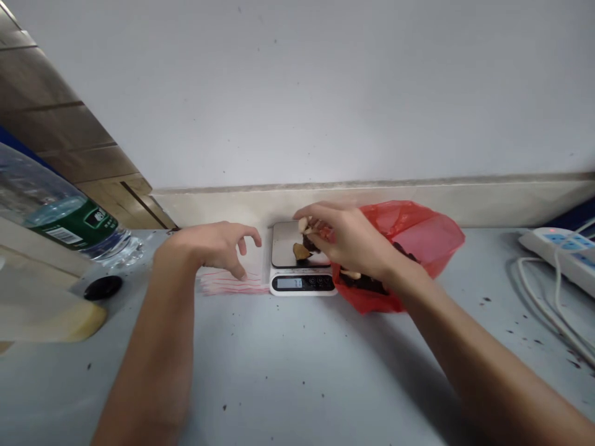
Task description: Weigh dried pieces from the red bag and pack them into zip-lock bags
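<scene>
A small white kitchen scale (pixel 303 283) with a metal plate and a lit display stands near the wall. On its plate lie a yellowish-brown chunk (pixel 301 251) and a darker piece partly hidden by fingers. Just above the plate, my right hand (pixel 346 238) pinches a small pale dried piece (pixel 303 225). Under that wrist sits an opened red plastic bag (pixel 423 232) holding dark and pale dried pieces. My left hand (pixel 223 248) hovers with fingers apart and nothing in them, over a stack of clear plastic bags (pixel 232 284) with red stripes.
A water bottle (pixel 69 217) with a green label leans in from the left, near a pale translucent container (pixel 41 316) and a black cap (pixel 103 288). At right lies a white power strip (pixel 564 254) with its cable. The wall (pixel 325 93) closes off the back.
</scene>
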